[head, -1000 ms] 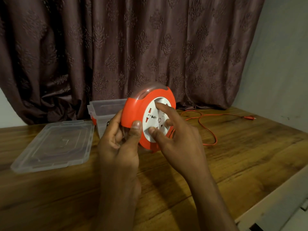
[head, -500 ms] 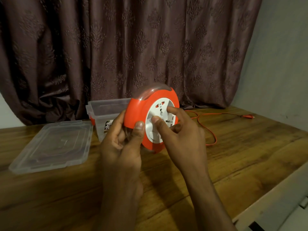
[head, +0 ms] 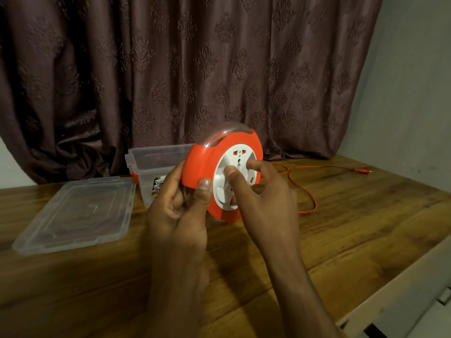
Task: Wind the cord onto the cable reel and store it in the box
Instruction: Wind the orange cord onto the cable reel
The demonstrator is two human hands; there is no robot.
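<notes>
An orange cable reel [head: 202, 164] with a white socket face stands upright above the wooden table [head: 341, 228]. My left hand [head: 180, 211] grips its orange rim from the left, thumb on the front edge. My right hand [head: 258, 198] presses fingers on the white centre disc [head: 238, 158]. The orange cord [head: 302, 189] trails from behind the reel across the table to its plug [head: 362, 170] at the far right. The clear plastic box [head: 156, 162] stands open just behind the reel on the left.
The box's clear lid [head: 78, 213] lies flat on the table at the left. A dark patterned curtain [head: 195, 69] hangs behind the table. A pale wall is at the right, and the table edge runs along the lower right.
My right fingers have shifted around the white disc, which has turned. The cord loop on the table has drawn in slightly toward the reel. My left hand keeps its hold.
</notes>
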